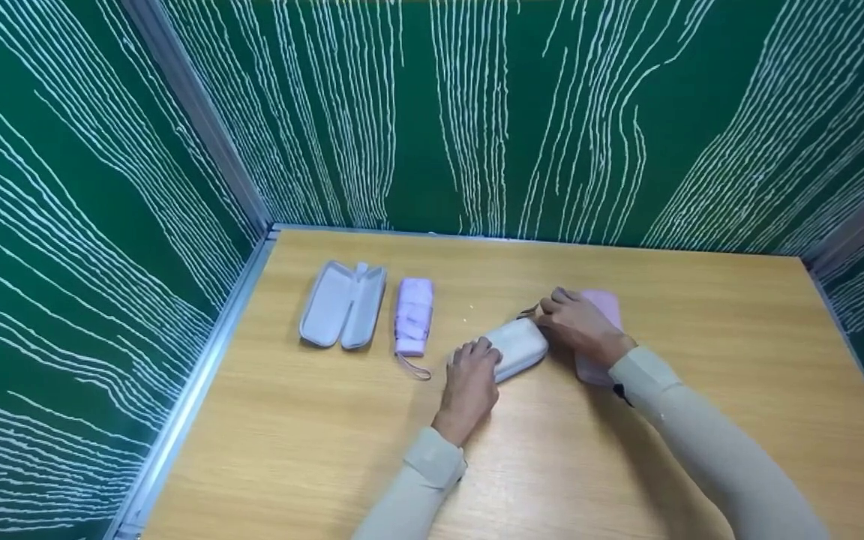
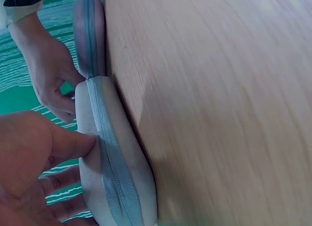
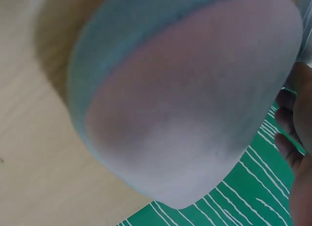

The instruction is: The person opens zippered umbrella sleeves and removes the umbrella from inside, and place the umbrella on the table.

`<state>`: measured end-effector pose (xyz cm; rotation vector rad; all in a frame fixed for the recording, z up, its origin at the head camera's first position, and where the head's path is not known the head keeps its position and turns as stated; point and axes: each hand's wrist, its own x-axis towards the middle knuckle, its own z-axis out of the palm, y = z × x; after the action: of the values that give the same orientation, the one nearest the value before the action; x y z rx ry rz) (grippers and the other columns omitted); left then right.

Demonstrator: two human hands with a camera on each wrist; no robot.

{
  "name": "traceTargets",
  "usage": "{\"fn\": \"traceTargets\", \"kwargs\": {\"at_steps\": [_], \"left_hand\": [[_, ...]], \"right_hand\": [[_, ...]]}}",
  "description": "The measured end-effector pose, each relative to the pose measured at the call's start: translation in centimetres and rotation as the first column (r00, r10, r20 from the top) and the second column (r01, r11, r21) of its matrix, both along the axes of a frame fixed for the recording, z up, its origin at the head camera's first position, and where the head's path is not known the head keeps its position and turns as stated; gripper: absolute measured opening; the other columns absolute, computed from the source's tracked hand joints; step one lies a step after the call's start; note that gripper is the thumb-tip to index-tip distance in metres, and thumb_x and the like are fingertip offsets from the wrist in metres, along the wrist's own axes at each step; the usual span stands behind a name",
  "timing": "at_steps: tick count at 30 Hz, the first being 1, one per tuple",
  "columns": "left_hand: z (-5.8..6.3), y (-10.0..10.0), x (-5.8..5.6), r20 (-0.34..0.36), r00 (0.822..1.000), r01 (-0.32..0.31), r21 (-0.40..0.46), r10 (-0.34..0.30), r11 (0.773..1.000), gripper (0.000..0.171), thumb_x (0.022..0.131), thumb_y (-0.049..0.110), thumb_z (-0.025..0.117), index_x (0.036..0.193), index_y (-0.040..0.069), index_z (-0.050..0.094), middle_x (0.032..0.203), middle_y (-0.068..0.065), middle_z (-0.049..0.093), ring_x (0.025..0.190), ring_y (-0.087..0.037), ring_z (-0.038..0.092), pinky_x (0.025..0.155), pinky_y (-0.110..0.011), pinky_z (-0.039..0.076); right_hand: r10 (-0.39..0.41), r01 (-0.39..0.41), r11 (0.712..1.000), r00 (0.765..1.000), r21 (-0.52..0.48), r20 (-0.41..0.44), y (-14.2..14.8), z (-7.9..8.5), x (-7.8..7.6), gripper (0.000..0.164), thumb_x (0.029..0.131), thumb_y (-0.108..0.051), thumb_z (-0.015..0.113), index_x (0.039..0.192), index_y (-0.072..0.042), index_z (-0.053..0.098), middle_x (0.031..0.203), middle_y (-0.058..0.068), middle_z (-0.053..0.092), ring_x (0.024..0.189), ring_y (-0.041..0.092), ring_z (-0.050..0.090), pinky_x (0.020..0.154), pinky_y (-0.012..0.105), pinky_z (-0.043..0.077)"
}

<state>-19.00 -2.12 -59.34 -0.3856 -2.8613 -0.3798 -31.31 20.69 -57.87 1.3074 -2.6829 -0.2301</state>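
A pale grey zip case (image 1: 520,346) lies closed and slanted on the table. My left hand (image 1: 469,381) grips it by its near left end, thumb (image 2: 73,143) on one side and fingers on the other. At the far right end, my right hand (image 1: 578,324) has its fingers bent and appears to pinch the zipper pull, where a thin dark strap (image 1: 528,311) shows; the fingertips are partly hidden. Beneath the right wrist lies a pink zip case (image 1: 603,302), which fills much of the right wrist view (image 3: 195,99).
An opened grey hard case (image 1: 325,307) lies at the back left. Beside it is a folded lilac umbrella (image 1: 413,315) with a wrist loop (image 1: 415,369). The wooden table (image 1: 289,435) meets green, white-streaked walls (image 1: 469,112) at the back and sides.
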Motion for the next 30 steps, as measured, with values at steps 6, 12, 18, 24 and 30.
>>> {"fn": "traceTargets", "kwargs": {"at_steps": [6, 12, 18, 24, 30], "left_hand": [[0.0, 0.1, 0.1, 0.007, 1.0, 0.024, 0.036, -0.024, 0.999, 0.022, 0.089, 0.003, 0.074, 0.107, 0.016, 0.078, 0.119, 0.0, 0.068, 0.109, -0.023, 0.065, 0.088, -0.039, 0.056], [0.1, 0.1, 0.1, 0.015, 1.0, 0.022, 0.065, -0.023, 0.998, 0.025, 0.087, 0.001, 0.076, 0.107, 0.014, 0.078, 0.121, -0.002, 0.068, 0.11, -0.024, 0.065, 0.089, -0.04, 0.056], [0.0, 0.1, 0.0, 0.0, 1.0, 0.018, 0.073, -0.018, 0.997, 0.029, 0.081, -0.001, 0.078, 0.106, 0.014, 0.078, 0.122, -0.003, 0.069, 0.11, -0.025, 0.065, 0.093, -0.04, 0.055], [0.0, 0.1, 0.0, 0.0, 1.0, 0.01, 0.096, -0.01, 0.995, 0.029, 0.082, -0.003, 0.077, 0.106, 0.013, 0.077, 0.121, -0.003, 0.069, 0.109, -0.026, 0.065, 0.093, -0.041, 0.055], [-0.2, 0.1, 0.2, 0.016, 1.0, 0.0, 0.122, -0.002, 0.993, 0.029, 0.083, -0.003, 0.077, 0.107, 0.013, 0.077, 0.121, -0.004, 0.068, 0.109, -0.027, 0.065, 0.09, -0.042, 0.056]], "right_hand": [[-0.013, 0.017, 0.998, 0.998, 0.055, -0.058, 0.6, -0.2, 1.3, 0.015, 0.094, -0.01, 0.079, 0.109, -0.01, 0.08, 0.105, 0.014, 0.068, 0.109, 0.035, 0.065, 0.082, 0.042, 0.055], [-0.039, 0.044, 0.997, 0.996, 0.07, -0.075, 0.8, -0.1, 2.2, 0.013, 0.095, -0.009, 0.079, 0.107, -0.009, 0.08, 0.104, 0.014, 0.068, 0.105, 0.031, 0.065, 0.081, 0.04, 0.053], [-0.066, 0.066, 0.998, 0.998, 0.005, -0.025, 0.8, 0.0, 3.1, 0.011, 0.095, -0.007, 0.078, 0.106, -0.007, 0.08, 0.103, 0.014, 0.068, 0.093, 0.028, 0.06, 0.088, 0.044, 0.056], [-0.102, 0.102, 0.995, 0.995, -0.015, 0.019, 0.7, 0.1, 3.9, 0.015, 0.092, -0.005, 0.079, 0.107, -0.008, 0.08, 0.102, 0.014, 0.067, 0.089, 0.027, 0.06, 0.082, 0.043, 0.056], [-0.133, 0.133, 0.991, 0.991, -0.025, 0.016, 0.6, 0.0, 4.8, 0.014, 0.094, -0.01, 0.08, 0.108, -0.008, 0.08, 0.103, 0.014, 0.067, 0.088, 0.027, 0.06, 0.079, 0.043, 0.056]]}}
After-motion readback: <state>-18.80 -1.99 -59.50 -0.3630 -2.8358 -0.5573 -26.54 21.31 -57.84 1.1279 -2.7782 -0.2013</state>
